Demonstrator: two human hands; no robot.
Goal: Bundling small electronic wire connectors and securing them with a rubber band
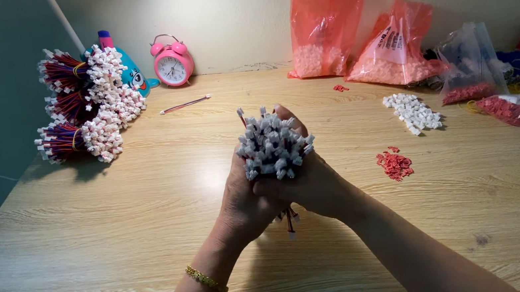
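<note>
Clasping a thick bundle of thin red and dark wires capped with small white plastic connectors (273,147), the left hand (240,202) and right hand (308,183) both close their grip around its stems, holding it upright over the middle of the pale wood-grain bench (120,251), with the wire tails poking out below the palms. Judging by the scene, part of the work looks done: three similar finished bundles bound with yellow rubber bands (83,102) lie stacked at the far left, bristly at the connector ends. Plenty seems left: a loose heap of white plastic connectors (413,112) and a small pile of red plastic pieces (395,165) sit to the right, with crinkly translucent red plastic bags of parts (359,32) far right. A single loose red wire (184,104) lies near a round pink alarm clock (173,64).
</note>
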